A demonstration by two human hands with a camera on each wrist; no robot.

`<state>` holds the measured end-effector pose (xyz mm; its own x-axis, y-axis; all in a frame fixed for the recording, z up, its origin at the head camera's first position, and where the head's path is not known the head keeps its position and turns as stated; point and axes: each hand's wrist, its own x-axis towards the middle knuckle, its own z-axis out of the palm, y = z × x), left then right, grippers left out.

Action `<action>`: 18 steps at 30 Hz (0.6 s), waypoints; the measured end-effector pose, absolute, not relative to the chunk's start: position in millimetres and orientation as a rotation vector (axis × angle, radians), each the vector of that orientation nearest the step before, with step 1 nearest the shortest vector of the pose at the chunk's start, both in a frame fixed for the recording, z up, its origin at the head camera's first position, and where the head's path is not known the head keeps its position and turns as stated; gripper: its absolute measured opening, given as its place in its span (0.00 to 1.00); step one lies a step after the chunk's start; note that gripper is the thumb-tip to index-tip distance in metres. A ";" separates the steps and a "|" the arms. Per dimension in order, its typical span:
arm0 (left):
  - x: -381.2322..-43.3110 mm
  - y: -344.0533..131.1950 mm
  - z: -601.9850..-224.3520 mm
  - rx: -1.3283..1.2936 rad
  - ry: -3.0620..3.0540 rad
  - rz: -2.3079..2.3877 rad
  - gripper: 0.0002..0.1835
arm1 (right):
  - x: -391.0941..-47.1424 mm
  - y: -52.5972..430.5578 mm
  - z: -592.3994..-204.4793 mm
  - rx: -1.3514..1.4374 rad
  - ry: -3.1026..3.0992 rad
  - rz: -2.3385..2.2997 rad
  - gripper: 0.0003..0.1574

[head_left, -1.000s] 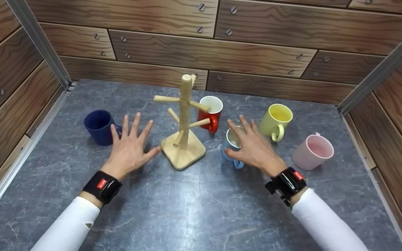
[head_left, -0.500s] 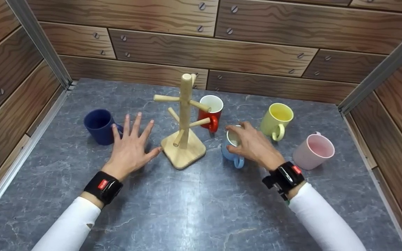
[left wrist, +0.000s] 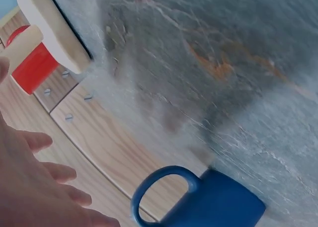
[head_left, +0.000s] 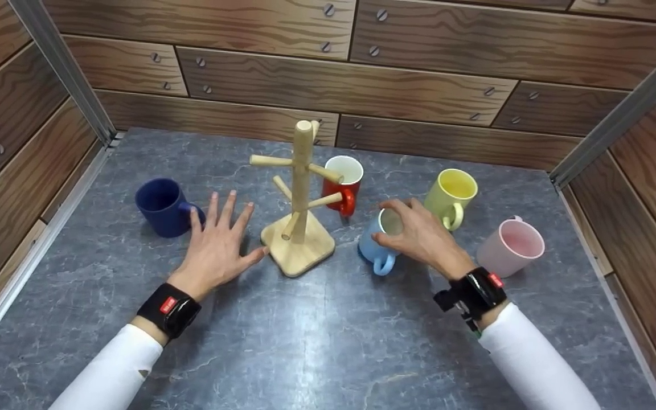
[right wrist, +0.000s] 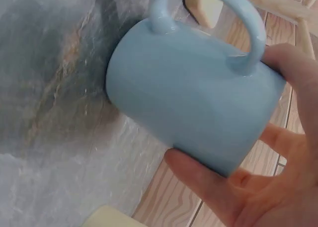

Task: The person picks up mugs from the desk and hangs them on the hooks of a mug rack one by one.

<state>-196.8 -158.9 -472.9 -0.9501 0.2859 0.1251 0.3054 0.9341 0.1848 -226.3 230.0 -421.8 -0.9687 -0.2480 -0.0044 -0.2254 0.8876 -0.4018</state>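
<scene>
My right hand grips a light blue mug near its rim, thumb on one side and fingers on the other. In the right wrist view the light blue mug leans, its handle turned away from the palm; whether its base touches the table is unclear. My left hand has its fingers spread, between a dark blue mug and a wooden mug tree. Its fingertips are near the dark blue mug's handle, and the thumb is by the mug tree's base. In the left wrist view this hand holds nothing.
A red mug stands behind the mug tree, partly covered by its pegs. At the right are a yellow mug and a pink mug. Wood-patterned walls enclose the grey marbled table at the back and sides.
My right hand's fingers have closed from spread to gripping the light blue mug, which has shifted and tilted slightly. My left hand has moved a little to the right, fingers still spread.
</scene>
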 end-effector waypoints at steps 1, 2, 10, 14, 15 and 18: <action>-195.2 -158.0 -472.9 -0.470 -2.987 -0.314 0.52 | -224.6 230.0 -421.7 -0.354 3.002 -0.648 0.44; -193.4 -157.1 -473.3 -0.482 -2.977 -0.315 0.52 | -222.9 230.1 -421.4 -0.335 3.008 -0.666 0.45; -174.9 -138.5 -477.9 -0.649 -2.874 -0.393 0.49 | -208.6 229.8 -418.1 -0.271 2.997 -0.779 0.47; -168.2 -123.5 -481.0 -0.841 -2.789 -0.443 0.44 | -203.5 227.5 -417.2 -0.253 2.969 -0.786 0.47; -167.1 -119.6 -481.3 -0.886 -2.765 -0.460 0.43 | -202.6 226.9 -417.1 -0.246 2.958 -0.791 0.48; -163.7 -107.7 -481.3 -0.961 -2.741 -0.552 0.42 | -200.3 224.9 -417.2 -0.222 2.920 -0.816 0.49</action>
